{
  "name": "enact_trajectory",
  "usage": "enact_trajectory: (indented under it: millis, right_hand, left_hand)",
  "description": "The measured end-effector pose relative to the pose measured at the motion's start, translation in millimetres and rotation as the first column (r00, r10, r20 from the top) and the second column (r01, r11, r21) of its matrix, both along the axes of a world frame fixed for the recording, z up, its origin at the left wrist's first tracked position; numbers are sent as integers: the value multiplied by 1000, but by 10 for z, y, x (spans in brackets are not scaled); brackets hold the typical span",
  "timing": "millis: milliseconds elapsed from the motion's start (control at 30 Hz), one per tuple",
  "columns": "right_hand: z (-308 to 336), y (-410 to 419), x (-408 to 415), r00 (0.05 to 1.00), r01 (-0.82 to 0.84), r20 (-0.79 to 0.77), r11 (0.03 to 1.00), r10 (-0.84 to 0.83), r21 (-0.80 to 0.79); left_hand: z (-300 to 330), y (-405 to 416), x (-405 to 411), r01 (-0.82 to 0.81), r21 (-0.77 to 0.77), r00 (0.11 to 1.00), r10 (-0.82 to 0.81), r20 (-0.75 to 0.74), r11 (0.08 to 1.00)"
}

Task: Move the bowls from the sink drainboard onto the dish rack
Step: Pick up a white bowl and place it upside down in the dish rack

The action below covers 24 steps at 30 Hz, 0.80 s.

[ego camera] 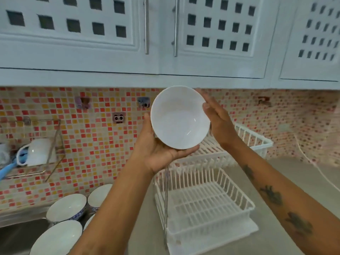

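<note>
The raised white bowl point(179, 117) hides most of the left hand's fingers point(147, 118) and part of the dish rack's upper tier point(253, 138). The left forearm covers one bowl on the drainboard point(90, 221); the nearest bowl point(57, 238) is cut by the bottom edge.

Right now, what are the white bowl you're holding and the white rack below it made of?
The plain white round bowl looks like glazed ceramic or porcelain: smooth, glossy, with a bright curved glint inside. It could also be glassy melamine. The white two-tier slatted dish rack looks like matte moulded plastic, with thick bars that give no shine, and thin shiny metal rods for uprights at its left side.
</note>
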State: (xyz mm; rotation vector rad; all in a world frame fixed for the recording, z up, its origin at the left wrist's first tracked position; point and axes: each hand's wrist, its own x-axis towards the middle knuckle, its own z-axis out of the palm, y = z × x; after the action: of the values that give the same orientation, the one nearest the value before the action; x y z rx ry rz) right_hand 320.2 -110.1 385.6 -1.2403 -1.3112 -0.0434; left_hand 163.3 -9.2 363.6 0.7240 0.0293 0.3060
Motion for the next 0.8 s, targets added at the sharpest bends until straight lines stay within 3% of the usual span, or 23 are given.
enact_trajectory:
  millis: [167, 367, 467, 567, 733, 800]
  right_hand:
    - [147, -363, 707, 997, 69, 35, 991, -66, -113]
    - [260, -662, 1494, 963, 113, -197, 938, -185, -329]
    - [231, -738, 1821, 948, 200, -121, 848, -293, -491]
    - [141, -736, 2038, 927, 268, -50, 749, -373, -606]
    - [-100, -638, 2373, 896, 237, -80, 621, -437, -747]
    - [-183, -633, 2452, 910, 218, -56, 588, -412, -778]
  left_hand:
    - [187, -220, 662, -25, 145, 999, 30, -26, 989]
    - [114, -338, 1606, -179, 449, 949, 274, -158, 876]
    - [65, -346, 2026, -200, 615, 894, 399, -203, 763]
    - [-2, -386, 2349, -241, 722, 859, 488, -152, 649]
    - [-155, -361, 2681, -153, 950, 815, 578, -33, 271]
    - [-247, -323, 2760, -101, 975, 815, 578, -32, 197]
